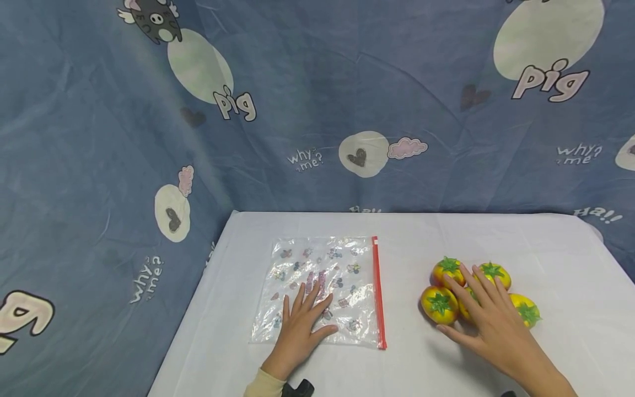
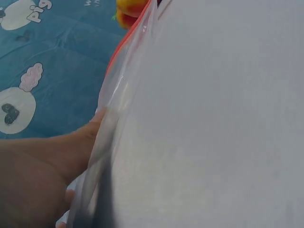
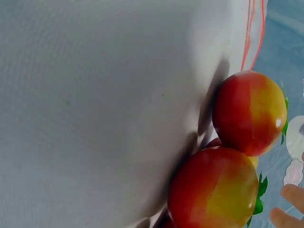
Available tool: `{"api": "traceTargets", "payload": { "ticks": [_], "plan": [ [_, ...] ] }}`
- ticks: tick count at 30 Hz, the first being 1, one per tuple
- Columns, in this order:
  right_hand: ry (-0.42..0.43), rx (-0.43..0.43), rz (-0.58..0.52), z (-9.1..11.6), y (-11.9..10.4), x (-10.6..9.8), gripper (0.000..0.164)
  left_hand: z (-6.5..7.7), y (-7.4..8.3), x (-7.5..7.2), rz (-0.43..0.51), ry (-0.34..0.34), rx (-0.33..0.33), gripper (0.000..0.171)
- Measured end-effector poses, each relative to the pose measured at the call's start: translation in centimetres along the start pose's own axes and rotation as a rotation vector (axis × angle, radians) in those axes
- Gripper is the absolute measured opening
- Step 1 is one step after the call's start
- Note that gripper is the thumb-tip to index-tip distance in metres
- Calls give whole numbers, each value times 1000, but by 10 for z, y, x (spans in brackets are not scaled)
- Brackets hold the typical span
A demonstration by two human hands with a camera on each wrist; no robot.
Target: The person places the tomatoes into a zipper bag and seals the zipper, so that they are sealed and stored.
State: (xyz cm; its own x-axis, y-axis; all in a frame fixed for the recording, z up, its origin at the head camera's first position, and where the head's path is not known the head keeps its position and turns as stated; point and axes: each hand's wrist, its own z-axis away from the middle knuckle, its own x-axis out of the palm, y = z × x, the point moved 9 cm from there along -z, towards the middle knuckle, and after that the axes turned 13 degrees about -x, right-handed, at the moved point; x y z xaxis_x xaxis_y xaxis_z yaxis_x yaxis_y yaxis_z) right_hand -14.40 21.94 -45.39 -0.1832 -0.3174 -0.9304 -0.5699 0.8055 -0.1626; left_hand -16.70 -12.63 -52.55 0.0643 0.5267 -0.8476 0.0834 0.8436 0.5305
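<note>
A clear zip bag (image 1: 347,331) with a red zip edge and small printed flowers lies flat on the white table. My left hand (image 1: 297,331) rests on its lower middle, fingers spread. On the right sits a cluster of several round, glossy yellow-and-red fruits (image 1: 439,305) with green leafy tops, tomato-like in shape. My right hand (image 1: 496,325) is spread over the cluster and partly hides some of it, with no fingers curled round a fruit. In the right wrist view, two fruits (image 3: 213,190) stand close together, with fingertips (image 3: 285,218) beside the leafy tops.
A white cloth covers the table (image 1: 407,364). Behind it and to the left hangs a blue curtain (image 1: 278,182) with pig prints and lettering. A black strap piece (image 1: 299,389) shows at my left wrist.
</note>
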Motion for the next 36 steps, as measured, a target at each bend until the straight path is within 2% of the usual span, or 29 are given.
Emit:
{"api": "traceTargets", "payload": {
  "ticks": [4, 13, 21, 26, 29, 36],
  "plan": [
    [7, -6, 1, -2, -2, 1, 91, 1, 0, -1, 8, 49, 16, 62],
    [42, -27, -13, -7, -7, 1, 90, 1, -4, -5, 50, 69, 4, 58],
    [163, -127, -74, -21, -23, -3, 78, 0, -5, -6, 113, 81, 0, 56],
    [209, -162, -96, -34, -30, -1, 68, 0, -6, -5, 139, 81, -11, 54],
    [204, -164, -118, -41, -30, 3, 64, -1, -8, -4, 150, 71, -26, 53],
    [101, -93, -185, -61, -21, 14, 55, -3, -9, -8, 189, 76, -44, 44]
  ]
}}
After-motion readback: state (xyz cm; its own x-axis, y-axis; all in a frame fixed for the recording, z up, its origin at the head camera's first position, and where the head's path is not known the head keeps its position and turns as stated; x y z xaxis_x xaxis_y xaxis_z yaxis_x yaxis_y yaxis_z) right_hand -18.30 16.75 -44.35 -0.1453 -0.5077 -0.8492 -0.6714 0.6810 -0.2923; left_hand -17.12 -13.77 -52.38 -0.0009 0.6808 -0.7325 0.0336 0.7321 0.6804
